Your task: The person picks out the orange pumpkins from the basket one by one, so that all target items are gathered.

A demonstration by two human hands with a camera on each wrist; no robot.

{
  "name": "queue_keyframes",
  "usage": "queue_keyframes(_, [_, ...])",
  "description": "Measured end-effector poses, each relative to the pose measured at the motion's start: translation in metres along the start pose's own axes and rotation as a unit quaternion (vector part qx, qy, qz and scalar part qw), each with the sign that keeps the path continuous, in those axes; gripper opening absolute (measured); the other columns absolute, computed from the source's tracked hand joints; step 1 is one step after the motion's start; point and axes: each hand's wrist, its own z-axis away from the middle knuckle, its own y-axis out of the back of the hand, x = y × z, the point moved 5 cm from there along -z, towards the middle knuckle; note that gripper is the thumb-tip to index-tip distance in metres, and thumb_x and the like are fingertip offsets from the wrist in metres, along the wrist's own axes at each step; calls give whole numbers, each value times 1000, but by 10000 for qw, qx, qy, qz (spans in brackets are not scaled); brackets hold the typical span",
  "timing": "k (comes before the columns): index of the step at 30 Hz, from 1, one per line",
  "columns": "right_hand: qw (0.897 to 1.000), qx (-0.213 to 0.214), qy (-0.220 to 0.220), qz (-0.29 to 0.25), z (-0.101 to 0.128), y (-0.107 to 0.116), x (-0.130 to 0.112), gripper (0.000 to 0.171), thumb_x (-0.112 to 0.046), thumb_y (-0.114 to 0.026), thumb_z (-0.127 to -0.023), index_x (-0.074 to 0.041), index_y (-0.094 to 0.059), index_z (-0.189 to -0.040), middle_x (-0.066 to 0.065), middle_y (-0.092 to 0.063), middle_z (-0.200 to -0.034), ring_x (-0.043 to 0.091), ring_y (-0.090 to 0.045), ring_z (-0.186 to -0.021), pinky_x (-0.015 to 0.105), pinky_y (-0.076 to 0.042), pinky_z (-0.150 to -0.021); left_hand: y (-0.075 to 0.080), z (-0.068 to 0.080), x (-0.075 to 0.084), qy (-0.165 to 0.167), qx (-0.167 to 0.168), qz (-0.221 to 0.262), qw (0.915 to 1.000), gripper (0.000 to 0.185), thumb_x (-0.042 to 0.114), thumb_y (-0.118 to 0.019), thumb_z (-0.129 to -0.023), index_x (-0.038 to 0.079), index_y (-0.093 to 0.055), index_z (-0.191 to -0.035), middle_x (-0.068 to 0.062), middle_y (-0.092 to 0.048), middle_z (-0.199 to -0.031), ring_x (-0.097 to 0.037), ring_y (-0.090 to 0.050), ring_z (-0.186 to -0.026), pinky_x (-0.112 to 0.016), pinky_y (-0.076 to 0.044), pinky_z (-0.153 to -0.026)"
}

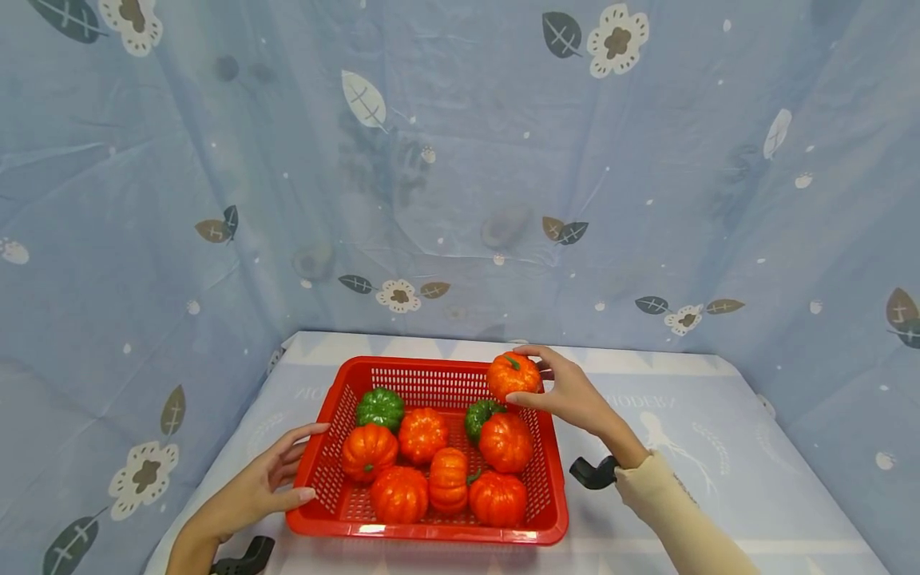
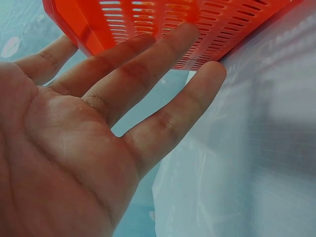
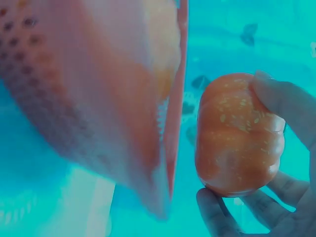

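A cloth-covered counter (image 1: 719, 447) carries a red basket (image 1: 553, 511) near its left edge, toward the front.

The basket (image 1: 338, 403) looked like glossy red plastic with perforated walls. The pumpkins (image 1: 399, 493) had a matt, ribbed, slightly speckled skin, foam-like or plastic. Table (image 1: 726, 471) and backdrop (image 1: 460, 160) were covered in thin, creased printed cloth.

Pale blue cloth (image 1: 460, 160) hung as a backdrop, printed with grey-green leaves and cream flowers; creased and folded at the corners behind the table (image 1: 719, 447); draped down on both sides of the table too; light blue printed cover over the table; soft, even light, faint shadows on the cloth above the table.
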Motion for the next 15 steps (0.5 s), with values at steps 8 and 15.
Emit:
queue_keyframes(8, [9992, 352, -200, 29, 6, 21, 25, 69, -51, -80, -69, -35, -51, -129, -4, -56, -122, 27, -60, -104, 43, -54, -81, -1, 2, 2, -126, -120, -39, 9998, 74, 7, -63, -90, 31, -24, -149, -16, -27, -150, -40, -38, -130, -35, -51, -91])
queue_keyframes(15, [9967, 566, -578, -82, 13, 38, 51, 71, -48, -80, -72, -33, -48, -133, 1, -54, -125, 30, -57, -109, 43, -53, -82, -1, 1, 2, -148, -129, -32, 9998, 75, 7, -63, -90, 32, -24, -149, -18, -27, -150, -41, -38, -130, -35, -51, -90])
